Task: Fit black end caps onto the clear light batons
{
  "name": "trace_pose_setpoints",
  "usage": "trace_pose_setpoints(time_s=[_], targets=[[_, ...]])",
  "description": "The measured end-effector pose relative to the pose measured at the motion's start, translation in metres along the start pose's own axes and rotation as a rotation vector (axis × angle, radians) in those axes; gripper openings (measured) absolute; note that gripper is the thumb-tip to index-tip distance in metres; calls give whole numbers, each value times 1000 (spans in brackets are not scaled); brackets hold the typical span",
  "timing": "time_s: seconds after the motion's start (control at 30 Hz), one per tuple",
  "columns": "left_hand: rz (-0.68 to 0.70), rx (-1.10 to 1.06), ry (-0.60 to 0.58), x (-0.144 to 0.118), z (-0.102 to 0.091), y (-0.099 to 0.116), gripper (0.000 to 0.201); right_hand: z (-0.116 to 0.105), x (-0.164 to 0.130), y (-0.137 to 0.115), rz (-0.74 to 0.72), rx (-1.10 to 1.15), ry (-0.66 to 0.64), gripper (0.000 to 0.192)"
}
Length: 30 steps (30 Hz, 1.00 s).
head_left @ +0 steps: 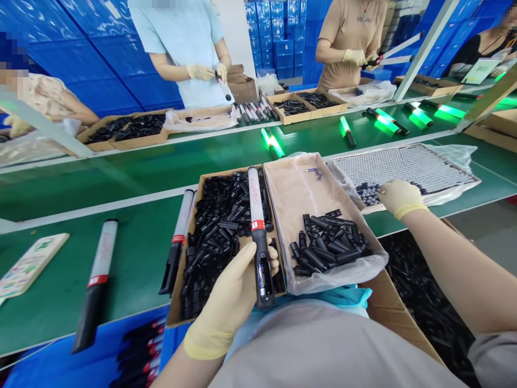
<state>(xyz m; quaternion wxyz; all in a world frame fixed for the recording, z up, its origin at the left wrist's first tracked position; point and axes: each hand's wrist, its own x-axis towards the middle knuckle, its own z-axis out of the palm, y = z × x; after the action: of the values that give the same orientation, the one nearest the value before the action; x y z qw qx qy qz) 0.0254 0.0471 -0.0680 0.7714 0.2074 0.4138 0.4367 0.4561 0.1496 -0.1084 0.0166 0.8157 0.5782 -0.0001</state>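
fingers of left hand (232,293) clamp baton (258,237); right hand (398,198) (curled) touches batteries (367,193).

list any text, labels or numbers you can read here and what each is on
No text here can be read for certain.
Wand held in the left hand: reddish script on the white tube, too blurred to read.
Printed card at the table's left edge: coloured print, too small.
Beige shirt of the person across the belt: a short chest print, blurred.
Tray of batteries under the right hand: no legible marks.
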Motion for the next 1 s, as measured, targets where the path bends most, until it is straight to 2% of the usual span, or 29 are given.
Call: trace_pose_setpoints(time_s=[0.2, 0.3, 0.4, 0.43, 0.47, 0.53, 0.57, 0.63, 0.73, 0.87, 1.0], targets=[[-3, 11, -33, -1, 5, 2, 24, -2, -6, -1, -67, 174, 102, 17], [14, 28, -64, -2, 9, 2, 24, -24, -26, -11, -85, 318, 185, 13], [40, 24, -111, 0, 14, -1, 22, -54, -74, -46, -76, 548, 251, 24], [50, 20, -119, 1, 15, -3, 21, -63, -95, -62, -116, 636, 226, 27], [57, 17, -124, 3, 17, -4, 20, -70, -117, -80, -201, 777, 140, 31], [72, 22, -122, 6, 21, -8, 18, -77, -156, -118, -436, 961, -139, 28], [77, 33, -121, 7, 23, -9, 18, -77, -171, -136, -506, 1002, -200, 22], [83, 68, -121, 8, 27, -11, 17, -72, -187, -164, -592, 999, -217, 9], [70, 116, -108, 6, 29, -11, 20, -61, -189, -182, -651, 899, -58, 11], [76, 52, -79, 4, 26, -10, 23, -56, -186, -175, -829, 854, 133, 16], [93, -14, -69, 6, 22, -11, 20, -59, -195, -165, -957, 762, 143, 26]])
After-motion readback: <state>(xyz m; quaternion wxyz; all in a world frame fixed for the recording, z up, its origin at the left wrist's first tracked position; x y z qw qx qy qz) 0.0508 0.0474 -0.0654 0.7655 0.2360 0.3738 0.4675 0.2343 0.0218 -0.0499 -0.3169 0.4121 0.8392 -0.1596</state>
